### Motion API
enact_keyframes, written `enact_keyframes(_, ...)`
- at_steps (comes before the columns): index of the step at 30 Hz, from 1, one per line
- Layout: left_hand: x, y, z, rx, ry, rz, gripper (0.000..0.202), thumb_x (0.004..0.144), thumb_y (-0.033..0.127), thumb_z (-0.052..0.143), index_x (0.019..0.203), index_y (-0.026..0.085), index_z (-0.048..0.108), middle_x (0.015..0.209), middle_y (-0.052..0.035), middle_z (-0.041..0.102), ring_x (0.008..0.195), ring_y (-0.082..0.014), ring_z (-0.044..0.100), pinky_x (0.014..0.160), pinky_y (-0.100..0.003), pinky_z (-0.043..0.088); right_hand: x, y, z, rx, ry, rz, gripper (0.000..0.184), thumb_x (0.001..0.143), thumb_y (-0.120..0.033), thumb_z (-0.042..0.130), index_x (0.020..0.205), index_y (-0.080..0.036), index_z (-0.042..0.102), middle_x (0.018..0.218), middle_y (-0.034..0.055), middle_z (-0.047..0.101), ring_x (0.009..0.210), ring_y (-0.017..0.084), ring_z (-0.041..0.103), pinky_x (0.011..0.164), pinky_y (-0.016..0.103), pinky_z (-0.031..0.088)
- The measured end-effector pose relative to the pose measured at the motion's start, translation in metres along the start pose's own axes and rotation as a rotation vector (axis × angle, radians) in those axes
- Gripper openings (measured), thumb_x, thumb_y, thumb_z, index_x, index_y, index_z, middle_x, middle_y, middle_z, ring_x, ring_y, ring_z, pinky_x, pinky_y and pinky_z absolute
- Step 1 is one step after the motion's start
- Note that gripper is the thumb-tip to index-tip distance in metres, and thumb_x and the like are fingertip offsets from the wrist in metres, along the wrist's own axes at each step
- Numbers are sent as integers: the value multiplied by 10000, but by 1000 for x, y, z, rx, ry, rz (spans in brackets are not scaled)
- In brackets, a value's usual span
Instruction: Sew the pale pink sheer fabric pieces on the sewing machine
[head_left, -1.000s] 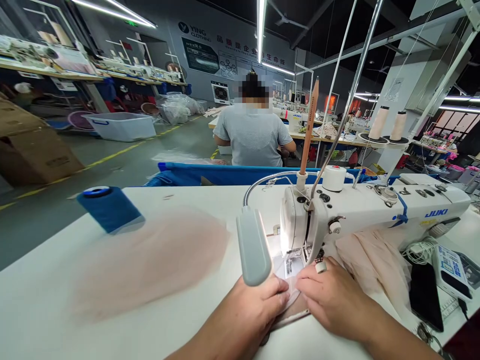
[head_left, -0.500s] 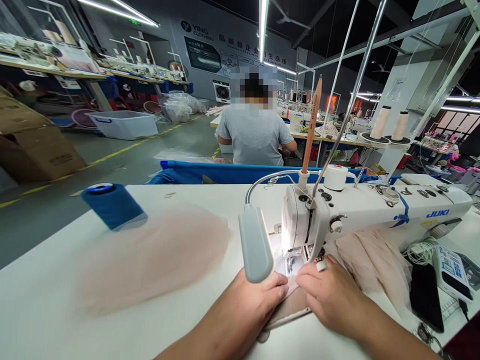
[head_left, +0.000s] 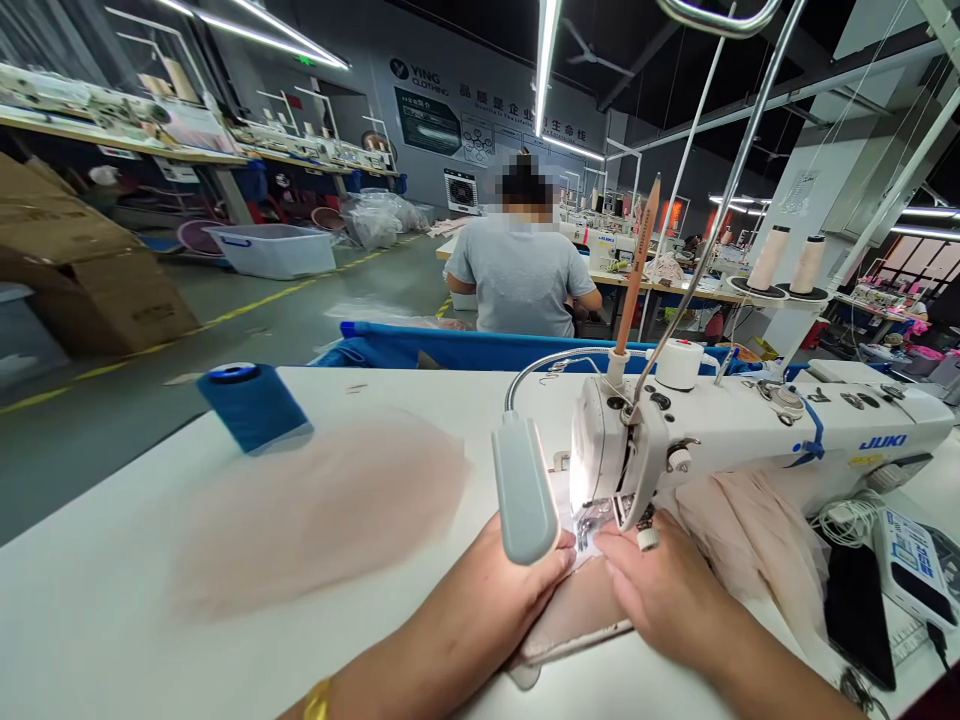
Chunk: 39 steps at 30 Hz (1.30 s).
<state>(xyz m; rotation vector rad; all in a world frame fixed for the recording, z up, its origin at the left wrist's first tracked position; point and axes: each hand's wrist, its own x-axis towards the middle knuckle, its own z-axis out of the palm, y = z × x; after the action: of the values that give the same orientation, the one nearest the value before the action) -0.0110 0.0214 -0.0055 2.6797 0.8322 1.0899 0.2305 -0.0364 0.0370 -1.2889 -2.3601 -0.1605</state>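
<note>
My left hand (head_left: 501, 590) and my right hand (head_left: 660, 595) lie side by side on a small pink fabric piece (head_left: 571, 618), fingers pressed down on it just in front of the presser foot (head_left: 592, 520) of a white Juki sewing machine (head_left: 750, 430). The fingers of both hands are curled against the cloth. More pale pink fabric (head_left: 750, 540) is bunched under the machine arm to the right. A grey lamp head (head_left: 523, 490) on a gooseneck hangs just above my left hand.
A sheer pink fabric sheet (head_left: 322, 510) lies flat on the white table (head_left: 112, 620), with a blue thread cone (head_left: 251, 405) on its side behind it. A black phone (head_left: 855, 610) and control box (head_left: 911, 555) sit at right. A person in grey (head_left: 521, 270) sits ahead, back turned.
The pink piece has slid toward me, so more of it shows between my hands. My view has shifted slightly; both hands stay at the presser foot.
</note>
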Motion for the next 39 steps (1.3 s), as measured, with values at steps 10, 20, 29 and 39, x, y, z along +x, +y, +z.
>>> enact_keyframes(10,3,-8,-9,228,-55,-49,352,992,550,684,1189,262,726,1129,-102,708,1058,-368,621,941,-492,504,-2,1,-1,92,101,-22,292,923,-39,605,1133,-211,713,1068,105,752,966,271,671,820,343,547)
enact_keyframes(20,20,48,-60,20,-413,-73,343,995,496,759,768,242,714,1037,-60,728,976,-305,646,858,-400,497,-5,3,-7,142,-109,-125,208,886,-31,605,893,-232,654,946,41,743,988,257,646,849,357,511)
enact_keyframes(29,21,49,-58,-141,-472,-67,146,1069,355,644,1000,288,754,1051,-30,743,944,-258,677,852,-346,533,-5,1,-16,109,-154,-129,195,912,-59,635,981,-234,689,1019,48,746,996,258,601,889,376,462)
enact_keyframes(39,6,43,-34,-105,-273,29,228,1041,151,536,918,244,704,1014,-42,740,861,-219,700,757,-326,540,-9,-3,-14,71,-183,-139,211,901,-25,624,873,-234,609,985,13,784,906,239,612,902,384,455)
